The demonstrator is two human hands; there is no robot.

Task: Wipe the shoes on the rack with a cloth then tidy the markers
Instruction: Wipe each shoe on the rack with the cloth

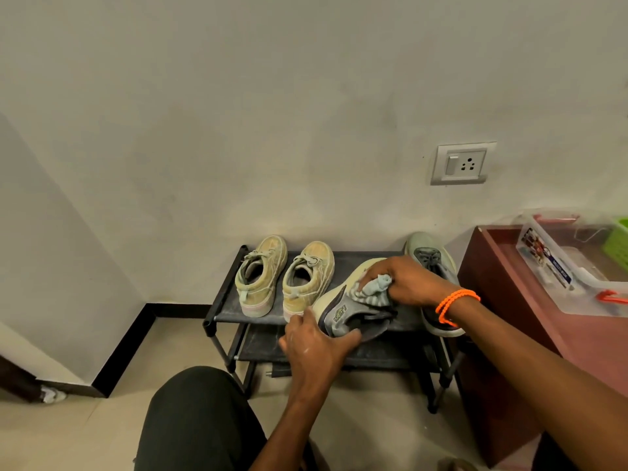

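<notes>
A grey sneaker (343,309) lies tipped on its side over the top shelf of the black shoe rack (224,300). My left hand (314,345) grips its heel end from below. My right hand (404,283), with an orange bracelet at the wrist, presses a bunched grey cloth (373,288) against the sneaker's pale sole edge. The matching grey sneaker (433,263) stands upright at the rack's right end, partly behind my right arm. Two beige canvas shoes (260,277) (307,280) stand side by side on the left of the shelf. No markers can be made out.
A maroon cabinet (489,300) stands right of the rack, carrying a clear plastic box (557,263) and a green basket (616,239). A wall socket (462,163) is above. My black-clad knee (193,419) is in front; the rack's lower shelf (258,345) is dusty.
</notes>
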